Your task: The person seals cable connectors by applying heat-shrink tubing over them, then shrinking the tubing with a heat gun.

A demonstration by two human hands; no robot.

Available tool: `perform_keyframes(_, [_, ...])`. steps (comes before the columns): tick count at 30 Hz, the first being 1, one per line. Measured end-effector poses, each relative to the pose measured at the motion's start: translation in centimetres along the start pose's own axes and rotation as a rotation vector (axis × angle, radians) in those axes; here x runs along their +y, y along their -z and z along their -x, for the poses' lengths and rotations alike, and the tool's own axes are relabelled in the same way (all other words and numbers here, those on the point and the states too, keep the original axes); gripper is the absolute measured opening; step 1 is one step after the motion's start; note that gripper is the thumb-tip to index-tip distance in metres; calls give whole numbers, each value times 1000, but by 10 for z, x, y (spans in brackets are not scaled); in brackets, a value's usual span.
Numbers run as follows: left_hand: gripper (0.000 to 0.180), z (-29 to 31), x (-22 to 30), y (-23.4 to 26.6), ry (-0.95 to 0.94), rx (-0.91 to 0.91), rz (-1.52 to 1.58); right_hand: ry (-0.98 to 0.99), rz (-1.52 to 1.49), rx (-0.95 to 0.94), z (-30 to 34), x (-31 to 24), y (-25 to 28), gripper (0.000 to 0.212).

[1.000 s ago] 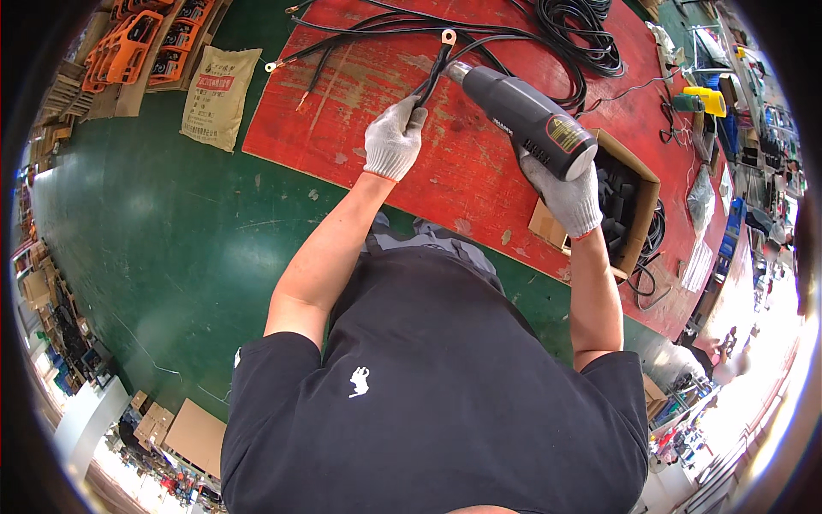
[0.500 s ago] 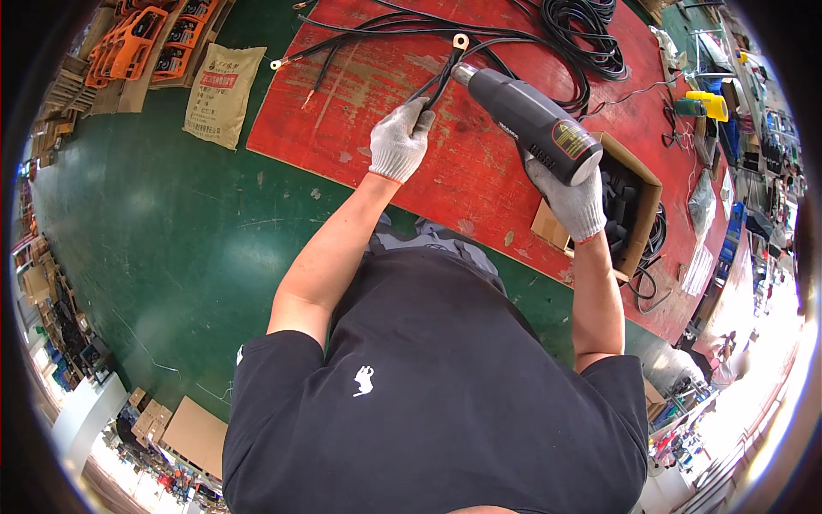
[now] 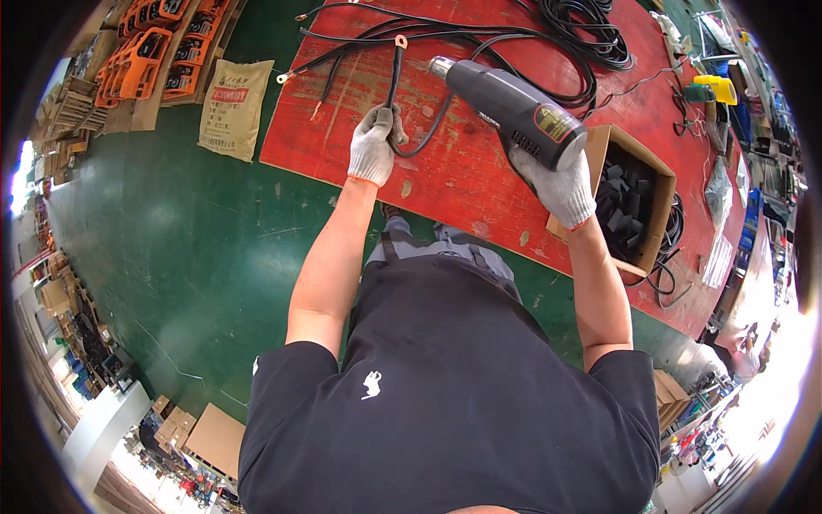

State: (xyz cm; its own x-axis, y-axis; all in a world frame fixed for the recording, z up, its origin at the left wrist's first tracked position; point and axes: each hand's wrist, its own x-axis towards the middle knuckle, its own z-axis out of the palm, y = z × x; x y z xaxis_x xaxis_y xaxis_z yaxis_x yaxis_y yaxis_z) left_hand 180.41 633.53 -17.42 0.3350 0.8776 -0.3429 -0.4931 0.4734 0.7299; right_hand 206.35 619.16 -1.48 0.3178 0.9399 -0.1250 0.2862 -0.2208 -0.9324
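My left hand, in a white knit glove, is closed around a black cable. The cable's end stands up with a copper ring lug on it, and its length loops off to the right. My right hand, also gloved, grips the handle of a dark grey heat gun. The gun's metal nozzle points left toward the lugged end, a short gap away. The handle is mostly hidden behind the gun body and my palm.
The red worktable carries more black cables and a coiled bundle. Right of my right hand, an open cardboard box holds short black tube pieces. A yellow tool lies farther right. A paper sack stands on the green floor.
My left hand has moved left and nearer with the cable, whose lugged end now stands more upright. The heat gun has shifted slightly left, still in my right hand.
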Motion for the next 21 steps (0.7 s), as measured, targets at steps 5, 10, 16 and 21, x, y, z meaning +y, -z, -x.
perform_keyframes(5, [28, 7, 0, 16, 95, -141, 188, -17, 92, -116, -13, 4, -8, 46])
perform_keyframes(10, [29, 13, 0, 19, 179, -235, 334, -97, -32, -136, -16, -4, -14, 46])
perform_keyframes(16, [32, 14, 3, 20, 237, -298, 470, 5, 91, -172, -16, 0, -19, 45])
perform_keyframes(21, [33, 15, 9, 18, 232, -407, 579, -21, 56, -193, -15, 4, -19, 44])
